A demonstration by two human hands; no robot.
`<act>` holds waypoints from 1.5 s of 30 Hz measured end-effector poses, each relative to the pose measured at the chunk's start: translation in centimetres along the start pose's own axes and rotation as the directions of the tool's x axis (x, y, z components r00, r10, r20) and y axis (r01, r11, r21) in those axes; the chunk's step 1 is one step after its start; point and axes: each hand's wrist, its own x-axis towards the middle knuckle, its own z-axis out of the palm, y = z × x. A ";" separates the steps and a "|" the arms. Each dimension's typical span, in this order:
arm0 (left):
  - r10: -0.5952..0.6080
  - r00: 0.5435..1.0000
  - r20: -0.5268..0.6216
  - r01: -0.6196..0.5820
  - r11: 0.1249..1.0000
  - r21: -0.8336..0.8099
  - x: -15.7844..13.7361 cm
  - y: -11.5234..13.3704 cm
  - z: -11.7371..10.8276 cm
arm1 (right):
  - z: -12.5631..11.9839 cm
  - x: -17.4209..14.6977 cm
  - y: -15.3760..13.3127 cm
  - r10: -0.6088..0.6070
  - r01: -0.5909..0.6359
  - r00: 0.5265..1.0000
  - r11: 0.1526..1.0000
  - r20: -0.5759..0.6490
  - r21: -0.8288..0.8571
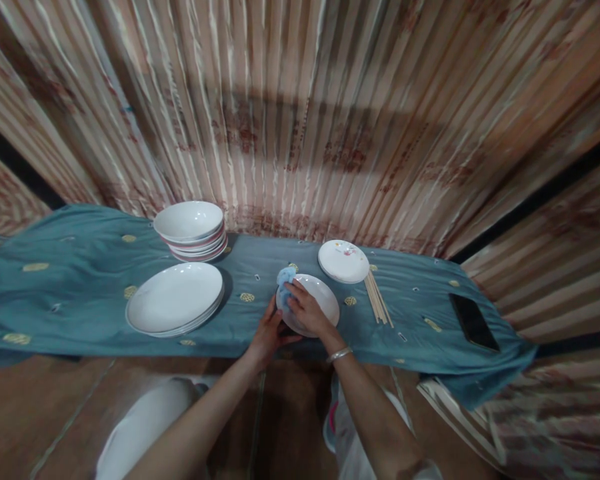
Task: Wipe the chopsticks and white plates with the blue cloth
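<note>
Holding a white plate (314,301) at the centre of the frame, tilted up off the cloth: left hand (269,333) closed on the plate's lower left rim from beneath, thumb on the near edge. Right hand (306,309) lying on the plate's face, fingers pressing a small blue cloth (285,283) against the upper left rim, a metal bangle (339,354) round that wrist. Plate raised just above the near edge of a teal tablecloth (80,293) with small gold motifs, spread across the middle of the frame.

Left of centre, a stack of large white plates (175,298) flat on the cloth. Just above that, toward the upper left, a stack of white bowls (191,231) with reddish rims showing between them. Right of the held plate and slightly higher, a small stack of white plates (343,261) with a faint floral print on top. Touching or just beside that stack's right side, a bundle of pale wooden chopsticks (377,297) lying diagonally. Far right, well apart from the rest, a dark phone (473,321) face up near the cloth's edge.

Behind everything, filling the upper frame, a pleated striped curtain (300,120) in beige and rust. Along the bottom, both bare forearms, and below them brown floor (40,413).
</note>
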 end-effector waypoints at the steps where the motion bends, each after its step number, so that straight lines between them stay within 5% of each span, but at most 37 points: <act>1: 0.001 1.000 -0.003 -0.001 1.000 0.002 -0.1 0.0 0.0 | -0.1 -0.1 -0.3 -0.019 0.019 1.000 1.000 0.009 0.008; 13: 0.021 0.999 0.040 -0.022 1.000 0.021 0.1 0.0 -0.2 | -1.7 -1.8 -2.2 -0.088 0.055 0.990 0.961 0.113 0.269; 20: 0.025 0.998 0.049 -0.026 1.000 0.013 -0.2 0.5 0.0 | -3.7 -3.4 -1.9 -0.085 0.015 0.968 0.958 0.237 0.286; 27: 0.038 0.995 0.087 -0.042 0.998 0.045 -0.1 0.5 -0.1 | -5.8 -4.7 -1.6 0.113 -0.097 0.964 0.992 0.240 -0.079; 35: 0.042 0.997 0.070 -0.046 0.997 0.062 0.1 0.4 -0.2 | -6.9 -4.5 -0.7 0.241 -0.170 0.967 0.854 0.083 -0.492; 40: 0.052 0.997 0.061 -0.057 0.995 0.078 0.3 0.3 -0.3 | -5.8 -4.1 0.7 0.202 -0.180 0.979 0.759 -0.036 -0.626; 45: 0.048 0.997 0.066 -0.052 0.997 0.057 0.5 -0.1 -0.6 | -4.9 -3.6 2.1 0.121 -0.150 0.989 0.774 -0.090 -0.615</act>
